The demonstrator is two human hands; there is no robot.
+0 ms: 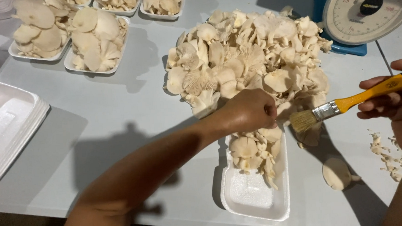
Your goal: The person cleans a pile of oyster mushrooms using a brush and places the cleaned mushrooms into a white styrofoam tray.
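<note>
My left hand [249,110] reaches across the table, fingers closed on pale mushrooms at the near edge of a big pile of oyster mushrooms [248,55]. Just below it lies a white foam tray [256,197] whose far half holds several mushrooms while its near half is bare. My right hand [399,98] grips a paintbrush [342,105] with a yellow handle and a metal ferrule. Its bristles point left, close to my left hand's fingers and the tray's far right corner.
A single mushroom [336,172] and some crumbs [389,156] lie right of the tray. A dial scale [365,8] on a blue base stands at the back right. Filled foam trays [94,38] line the back left; a stack of empty trays [4,123] sits at the left.
</note>
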